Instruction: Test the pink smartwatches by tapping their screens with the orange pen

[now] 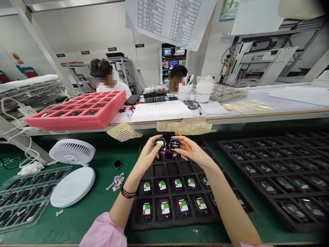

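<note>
My left hand [149, 150] grips a smartwatch without a strap [160, 143], its thumb on the green-and-white screen. Beside it, a second smartwatch [175, 145] with white text on a dark screen is held in my right hand [193, 151]. A thin orange stick [185, 142] also rests between the right hand's fingers. Both hands are above the far part of a black foam tray [172, 169]. Its near rows hold several watches with lit screens, such as a watch [165, 208] in the front row; some cells in the middle are bare.
Another black tray of watches [267, 168] lies to the right. At left are a white fan [73, 187], a clear plastic tray [31, 195], small loose strips [116, 181] and a dark watch [118, 164]. A pink foam tray [102, 115] sits on the shelf; two people are beyond.
</note>
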The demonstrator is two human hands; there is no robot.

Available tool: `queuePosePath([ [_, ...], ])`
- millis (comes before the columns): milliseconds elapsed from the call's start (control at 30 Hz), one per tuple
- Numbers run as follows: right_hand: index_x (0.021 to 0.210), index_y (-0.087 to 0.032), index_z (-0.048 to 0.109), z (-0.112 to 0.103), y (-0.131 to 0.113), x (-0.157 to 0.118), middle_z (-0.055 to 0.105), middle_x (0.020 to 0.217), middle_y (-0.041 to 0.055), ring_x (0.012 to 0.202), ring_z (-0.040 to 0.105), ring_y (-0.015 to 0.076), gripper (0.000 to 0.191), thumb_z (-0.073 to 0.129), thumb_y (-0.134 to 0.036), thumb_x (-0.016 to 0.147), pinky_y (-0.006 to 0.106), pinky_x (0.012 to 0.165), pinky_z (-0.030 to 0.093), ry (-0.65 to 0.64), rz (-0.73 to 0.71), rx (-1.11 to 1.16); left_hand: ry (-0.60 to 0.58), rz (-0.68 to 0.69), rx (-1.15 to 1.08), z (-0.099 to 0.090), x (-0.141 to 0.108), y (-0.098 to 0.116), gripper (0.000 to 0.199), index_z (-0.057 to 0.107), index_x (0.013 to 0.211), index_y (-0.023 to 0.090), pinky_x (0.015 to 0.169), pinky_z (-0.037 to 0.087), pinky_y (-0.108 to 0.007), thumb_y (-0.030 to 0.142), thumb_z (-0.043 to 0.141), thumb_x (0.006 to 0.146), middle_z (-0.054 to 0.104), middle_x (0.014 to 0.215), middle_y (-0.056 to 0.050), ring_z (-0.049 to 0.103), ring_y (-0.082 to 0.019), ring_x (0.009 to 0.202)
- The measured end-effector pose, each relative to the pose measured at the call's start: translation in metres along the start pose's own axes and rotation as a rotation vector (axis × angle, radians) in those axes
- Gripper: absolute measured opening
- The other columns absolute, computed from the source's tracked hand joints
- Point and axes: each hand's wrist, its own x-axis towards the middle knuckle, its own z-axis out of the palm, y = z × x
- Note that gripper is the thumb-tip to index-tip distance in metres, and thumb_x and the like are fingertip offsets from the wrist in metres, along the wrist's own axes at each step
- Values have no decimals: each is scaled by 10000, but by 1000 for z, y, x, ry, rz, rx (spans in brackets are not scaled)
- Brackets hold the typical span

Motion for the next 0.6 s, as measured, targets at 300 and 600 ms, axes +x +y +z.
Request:
queuePosePath([
  [300,1198,-229,539,5,-10,-1,587,907,33,539,505,83,376,600,-365,853,229,412,350,62,35,21,-8,-4,3,0,-1,2,454,520,1247,193,508,437,-188,391,600,847,606,1005,-66,614,-121,717],
  [600,1088,-226,607,11,-14,-1,514,720,-36,443,414,51,300,643,-367,825,238,444,407,109,59,-21,-16,-24,14,1,-1,6,414,545,1217,188,517,443,-202,421,544,875,609,931,-50,623,-130,701],
])
